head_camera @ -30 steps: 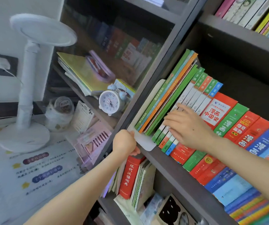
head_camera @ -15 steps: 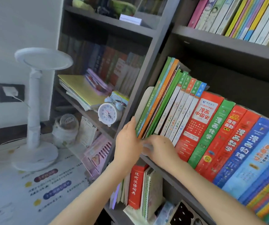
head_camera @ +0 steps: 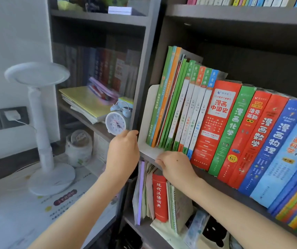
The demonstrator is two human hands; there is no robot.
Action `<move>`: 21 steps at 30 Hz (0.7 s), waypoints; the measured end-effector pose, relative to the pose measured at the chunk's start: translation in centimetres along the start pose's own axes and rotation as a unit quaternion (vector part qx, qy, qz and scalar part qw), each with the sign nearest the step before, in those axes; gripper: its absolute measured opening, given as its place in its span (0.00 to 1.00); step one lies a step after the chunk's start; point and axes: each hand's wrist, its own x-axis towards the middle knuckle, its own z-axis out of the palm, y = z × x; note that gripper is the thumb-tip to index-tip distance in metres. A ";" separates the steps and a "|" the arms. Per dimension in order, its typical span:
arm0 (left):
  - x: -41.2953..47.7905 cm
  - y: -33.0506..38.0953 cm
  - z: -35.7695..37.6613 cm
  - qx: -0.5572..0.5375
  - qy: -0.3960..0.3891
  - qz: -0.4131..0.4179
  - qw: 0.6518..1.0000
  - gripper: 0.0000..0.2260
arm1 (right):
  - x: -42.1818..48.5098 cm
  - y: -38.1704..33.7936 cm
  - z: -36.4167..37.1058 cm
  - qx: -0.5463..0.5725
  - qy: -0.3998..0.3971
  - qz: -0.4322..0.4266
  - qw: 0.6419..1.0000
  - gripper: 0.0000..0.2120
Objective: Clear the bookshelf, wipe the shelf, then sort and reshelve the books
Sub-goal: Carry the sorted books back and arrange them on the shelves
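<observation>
1. The row of colourful paperback books stands on the dark grey wooden shelf. None has been removed yet, and a white L-shaped bookend props its left end.
2. The right hand, flat on the thin spines a second ago, has dropped to the bookend's base. Its fingers curl over the front lip.
3. The left hand has shifted to the bookend's outer side. I cannot tell whether its fingers grip or merely touch.
4. The bookend likely comes out next, freeing the books for clearing.
5. A pale blue round alarm clock sits just left.
</observation>
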 end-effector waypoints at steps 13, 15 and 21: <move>0.9 4.6 3.6 -0.194 -0.076 -0.166 0.964 0.29 | 1.3 0.2 0.1 -0.119 0.085 0.072 0.987 0.17; 1.4 4.7 4.1 -0.240 -0.089 -0.192 0.947 0.29 | 1.6 0.3 -0.2 -0.121 0.091 0.088 0.985 0.16; 1.3 4.5 4.7 -0.185 -0.113 -0.162 0.963 0.26 | 1.6 0.0 0.0 -0.144 0.094 0.108 0.979 0.15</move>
